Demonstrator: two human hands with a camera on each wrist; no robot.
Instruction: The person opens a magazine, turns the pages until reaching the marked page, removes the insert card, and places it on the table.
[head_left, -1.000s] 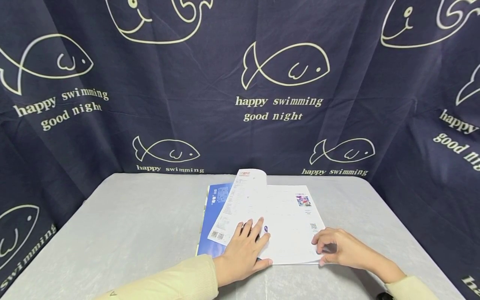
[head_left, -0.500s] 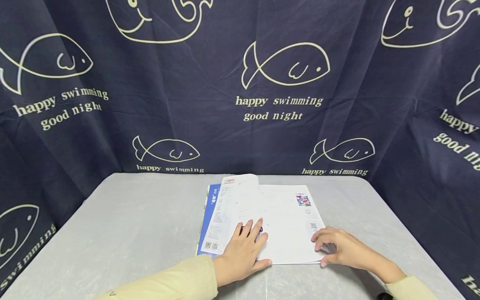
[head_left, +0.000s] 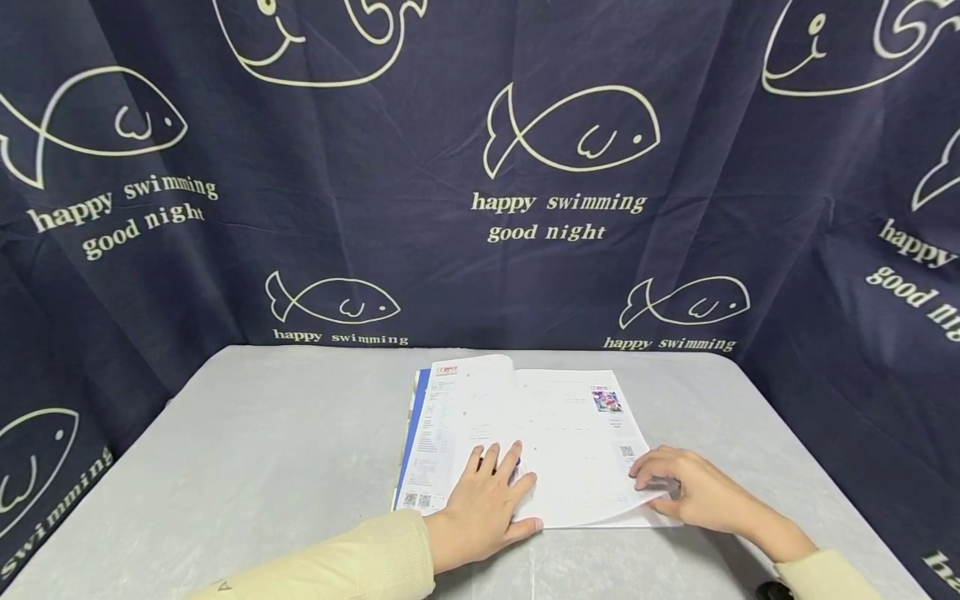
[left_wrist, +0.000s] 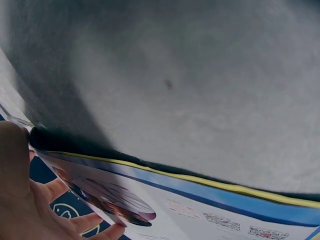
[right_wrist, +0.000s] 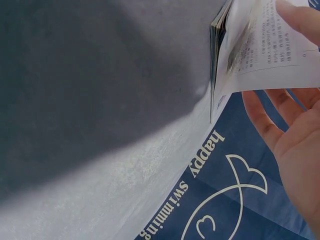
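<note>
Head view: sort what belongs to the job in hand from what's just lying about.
Job in hand:
open, white-paged paper booklet
left hand, resting on it
right hand, pinching a raised white page

Just about:
pale grey table under the booklet
navy cloth backdrop with cream fish
black item at the right wrist

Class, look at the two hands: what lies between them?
In the head view, a white page, its near corner lifted, lies between left hand and right hand.
</note>
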